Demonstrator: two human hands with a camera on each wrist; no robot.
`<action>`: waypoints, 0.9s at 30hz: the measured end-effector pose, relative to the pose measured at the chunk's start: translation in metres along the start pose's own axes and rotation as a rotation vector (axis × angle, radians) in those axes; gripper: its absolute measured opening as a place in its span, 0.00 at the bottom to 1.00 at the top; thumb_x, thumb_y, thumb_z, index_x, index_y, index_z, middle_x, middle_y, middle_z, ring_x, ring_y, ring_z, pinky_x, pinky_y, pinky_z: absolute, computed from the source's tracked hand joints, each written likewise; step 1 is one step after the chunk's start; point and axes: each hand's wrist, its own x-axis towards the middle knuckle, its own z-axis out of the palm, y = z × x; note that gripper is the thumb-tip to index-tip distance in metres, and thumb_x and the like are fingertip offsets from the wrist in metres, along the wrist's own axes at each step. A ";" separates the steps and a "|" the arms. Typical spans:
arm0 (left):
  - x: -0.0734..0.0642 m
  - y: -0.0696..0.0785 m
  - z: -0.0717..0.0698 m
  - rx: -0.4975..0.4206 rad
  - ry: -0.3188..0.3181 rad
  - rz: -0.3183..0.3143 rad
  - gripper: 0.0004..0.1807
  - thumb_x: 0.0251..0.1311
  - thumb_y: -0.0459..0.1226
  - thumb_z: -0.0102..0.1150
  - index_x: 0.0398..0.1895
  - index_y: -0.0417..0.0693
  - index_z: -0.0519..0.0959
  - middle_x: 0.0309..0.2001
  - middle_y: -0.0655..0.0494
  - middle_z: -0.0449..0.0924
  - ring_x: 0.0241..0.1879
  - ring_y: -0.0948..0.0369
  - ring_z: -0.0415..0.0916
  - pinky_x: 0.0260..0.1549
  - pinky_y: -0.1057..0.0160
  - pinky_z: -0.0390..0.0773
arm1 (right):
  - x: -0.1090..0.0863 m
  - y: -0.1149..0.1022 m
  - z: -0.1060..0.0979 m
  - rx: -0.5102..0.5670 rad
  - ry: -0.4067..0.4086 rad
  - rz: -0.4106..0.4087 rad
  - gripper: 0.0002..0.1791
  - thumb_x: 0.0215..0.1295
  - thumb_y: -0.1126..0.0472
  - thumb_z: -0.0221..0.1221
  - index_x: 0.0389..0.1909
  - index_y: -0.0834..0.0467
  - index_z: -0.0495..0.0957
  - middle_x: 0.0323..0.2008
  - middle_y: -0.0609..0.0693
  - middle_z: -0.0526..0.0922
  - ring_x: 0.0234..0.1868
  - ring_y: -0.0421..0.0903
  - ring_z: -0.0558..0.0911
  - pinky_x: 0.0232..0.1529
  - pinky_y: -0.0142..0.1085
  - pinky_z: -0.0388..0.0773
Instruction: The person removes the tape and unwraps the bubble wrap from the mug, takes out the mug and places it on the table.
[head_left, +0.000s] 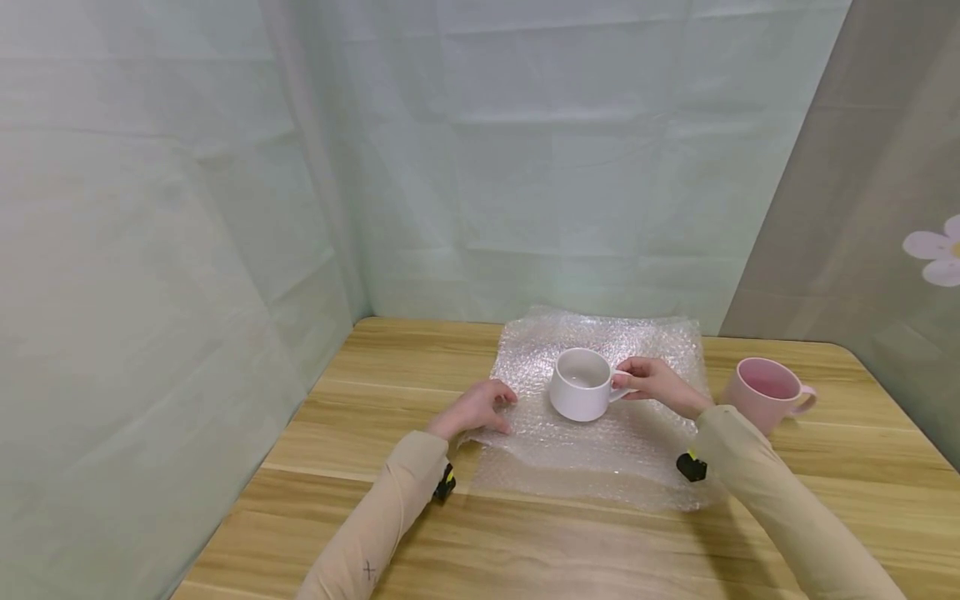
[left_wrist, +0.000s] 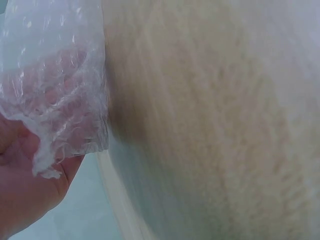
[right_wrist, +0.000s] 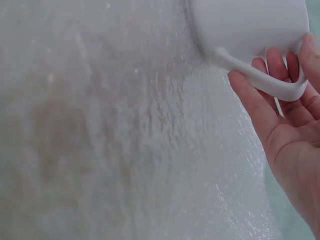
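A white mug (head_left: 581,386) stands upright on a sheet of bubble wrap (head_left: 600,458), its handle turned to the right. My right hand (head_left: 651,379) holds that handle (right_wrist: 280,90), with fingers through the loop in the right wrist view. At the sheet's left edge, my left hand (head_left: 480,407) touches the wrap with thumb and fingers apart. The left wrist view has the clear wrap (left_wrist: 55,85) between the camera and the fingers, which show blurred through it.
A pink mug (head_left: 765,387) stands right of the wrap, partly behind the right sleeve (head_left: 742,442). The wooden table (head_left: 360,417) has pale curtains (head_left: 525,167) along its back and left sides.
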 end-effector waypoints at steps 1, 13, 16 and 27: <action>0.000 0.000 0.000 -0.001 0.000 -0.001 0.26 0.38 0.32 0.72 0.44 0.38 0.76 0.42 0.51 0.74 0.43 0.55 0.70 0.45 0.59 0.69 | 0.000 0.000 0.000 -0.002 0.003 0.002 0.15 0.65 0.61 0.53 0.43 0.71 0.71 0.39 0.64 0.77 0.43 0.55 0.76 0.42 0.43 0.75; -0.002 0.001 0.001 -0.033 0.000 -0.040 0.26 0.37 0.31 0.72 0.45 0.40 0.75 0.43 0.52 0.74 0.44 0.55 0.69 0.46 0.60 0.68 | -0.001 -0.003 0.001 -0.032 0.029 -0.014 0.15 0.65 0.62 0.53 0.40 0.74 0.71 0.37 0.63 0.78 0.40 0.54 0.77 0.40 0.40 0.76; -0.002 0.000 0.001 -0.046 0.001 -0.042 0.26 0.37 0.31 0.72 0.45 0.40 0.75 0.44 0.53 0.74 0.44 0.56 0.69 0.46 0.60 0.68 | -0.002 -0.005 0.001 -0.044 0.041 -0.018 0.15 0.64 0.62 0.53 0.40 0.73 0.72 0.37 0.63 0.78 0.40 0.54 0.78 0.40 0.41 0.76; -0.004 0.001 0.001 -0.036 0.000 -0.030 0.25 0.38 0.31 0.71 0.45 0.39 0.75 0.43 0.52 0.74 0.44 0.55 0.69 0.46 0.60 0.68 | -0.010 -0.012 -0.006 -0.032 0.035 -0.035 0.15 0.64 0.62 0.53 0.40 0.74 0.71 0.37 0.62 0.78 0.40 0.53 0.78 0.40 0.41 0.76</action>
